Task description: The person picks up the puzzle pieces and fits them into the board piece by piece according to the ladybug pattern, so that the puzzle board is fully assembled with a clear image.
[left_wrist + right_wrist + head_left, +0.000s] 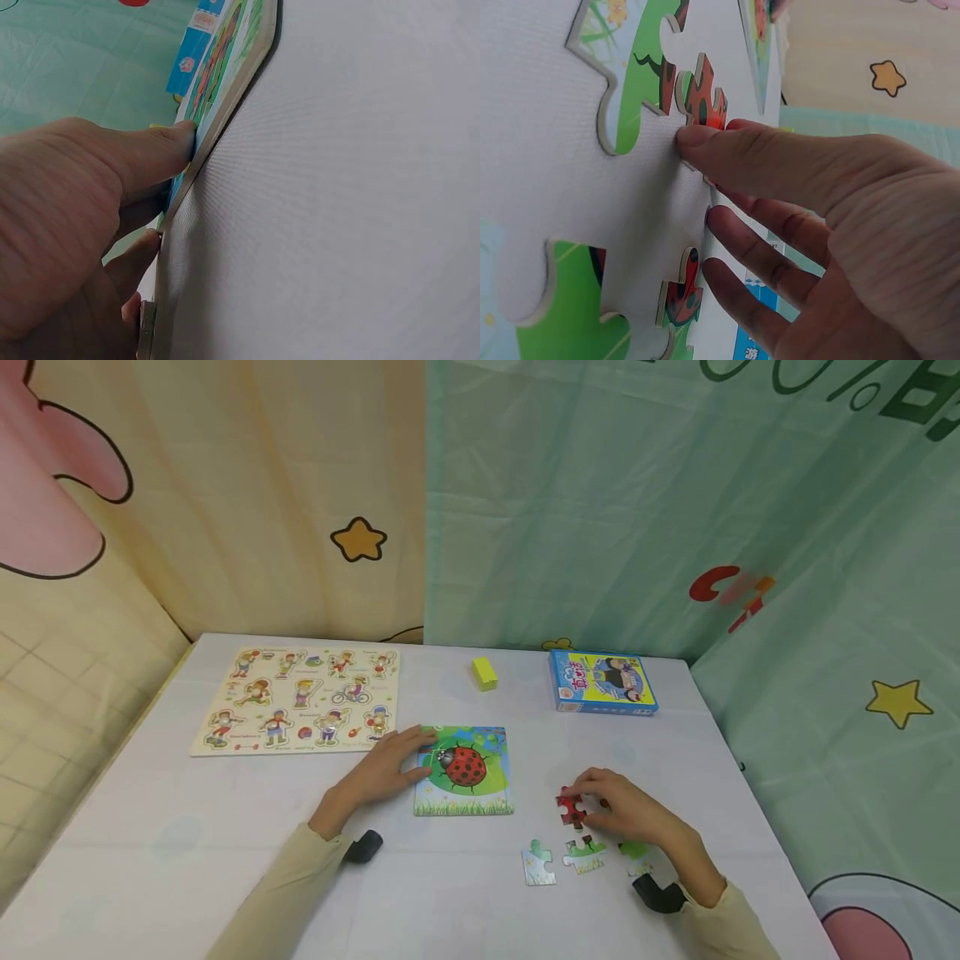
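Observation:
My left hand (386, 766) rests at the left side of a square ladybug puzzle board (463, 803), thumb and fingertips touching its edge and face. In the left wrist view the thumb (161, 154) lies against the board's edge. Over on the right, my right hand (626, 806) pinches a red jigsaw piece (572, 810) between thumb and index finger, low over the table. Its other fingers are spread, and another red-and-black piece (681, 300) lies beneath them. Nearer the front are a pale blue-green piece (537, 865), a green grass piece (585, 855) and one partly hidden green piece (636, 850).
Behind the left hand lies a wooden board (300, 702) with pictures of children. A yellow block (484, 674) stands at the back middle, and a blue-and-yellow box (603, 683) at the back right. Curtains (555, 510) hang behind the white table (420, 893).

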Demonstrator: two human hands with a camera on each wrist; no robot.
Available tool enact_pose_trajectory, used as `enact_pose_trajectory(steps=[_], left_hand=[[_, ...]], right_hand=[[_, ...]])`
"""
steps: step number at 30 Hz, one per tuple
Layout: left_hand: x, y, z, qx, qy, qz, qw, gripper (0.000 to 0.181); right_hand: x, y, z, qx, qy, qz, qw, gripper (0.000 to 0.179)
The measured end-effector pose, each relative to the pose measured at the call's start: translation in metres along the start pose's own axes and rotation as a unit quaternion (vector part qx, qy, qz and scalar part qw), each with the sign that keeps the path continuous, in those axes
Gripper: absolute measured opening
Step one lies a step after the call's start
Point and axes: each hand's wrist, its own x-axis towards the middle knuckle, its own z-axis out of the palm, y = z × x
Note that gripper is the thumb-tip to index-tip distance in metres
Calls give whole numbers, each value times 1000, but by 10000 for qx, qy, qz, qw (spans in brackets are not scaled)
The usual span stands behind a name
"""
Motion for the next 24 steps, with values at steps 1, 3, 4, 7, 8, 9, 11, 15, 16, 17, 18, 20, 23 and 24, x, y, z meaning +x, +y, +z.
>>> enact_pose_trajectory(steps=[1,3,4,7,8,9,11,15,16,17,18,20,23,24], left_hand=[[0,0,0,-11,1,-3,10000,56],[0,0,0,-21,6,-8,10000,56],[-1,0,0,-23,10,-7,10000,56],[-1,0,0,-16,13,2,10000,55],[-1,0,0,-10,18,8,10000,55],[-1,0,0,-21,25,19,10000,55],[-1,0,-1,-32,33,39,10000,55],[-1,1,-2,-49,52,69,10000,56],[-1,2,-2,-41,52,68,10000,56],[-1,2,-2,-40,52,66,10000,56],[-1,2,-2,-36,49,63,10000,56],[-1,2,-2,-38,40,51,10000,56],[-1,1,-1,-35,29,41,10000,56],[-1,1,-1,-31,24,45,10000,56]], right_hand=[[0,0,0,0,-9,-6,10000,42],[1,1,0,16,-46,-9,10000,40],[2,1,0,41,-77,9,10000,40],[3,3,-1,81,-151,4,9999,37],[3,3,-1,85,-176,16,9998,37],[3,3,-1,82,-186,16,9998,37],[4,2,-2,93,-187,39,9998,37],[9,-2,-3,-28,-122,10,9999,37],[11,-3,-4,-81,-99,-7,9999,36],[13,-4,-3,-141,-71,-50,9999,36],[15,-6,-3,-195,-38,-89,9998,36],[19,-8,-3,-279,24,-147,9995,36],[26,-11,-2,-283,118,-266,9992,36],[28,-13,-2,-273,140,-297,9991,36]])
